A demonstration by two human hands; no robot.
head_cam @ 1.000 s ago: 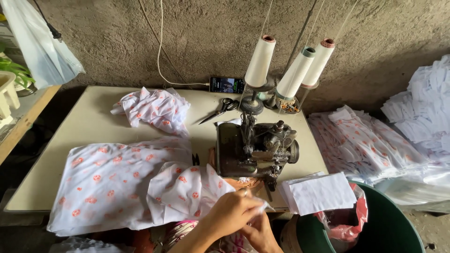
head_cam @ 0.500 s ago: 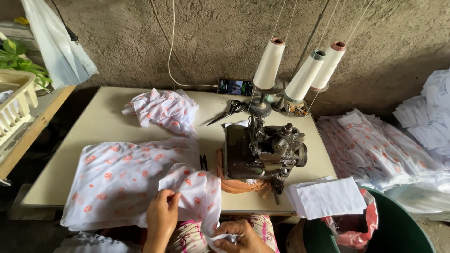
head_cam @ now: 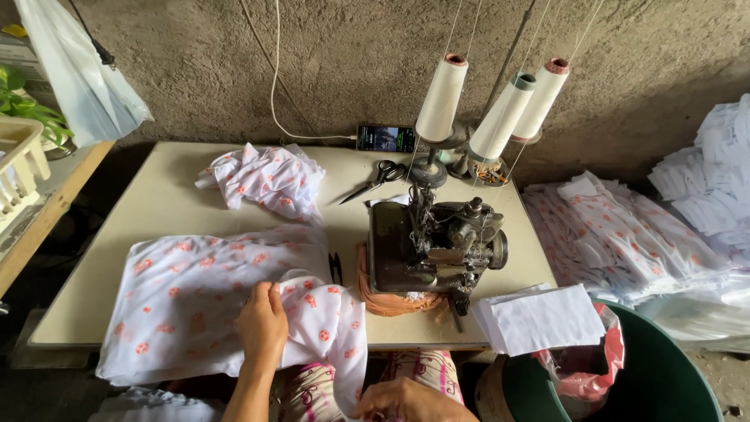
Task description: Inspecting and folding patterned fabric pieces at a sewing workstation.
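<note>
The left hand (head_cam: 262, 327) has slid up onto the cloth (head_cam: 234, 305) and now presses flat on it, fingers loose, at the near left of the table (head_cam: 156, 195). The right hand (head_cam: 410, 400) has dropped to the bottom edge, partly cut off; it seems to pinch the cloth's hanging edge, but one cannot tell. The sewing machine (head_cam: 433, 250) sits just right.

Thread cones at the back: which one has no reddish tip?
The middle cone. Its top rim is grey-green, while the left cone and the right cone both end in reddish-brown tips.
</note>
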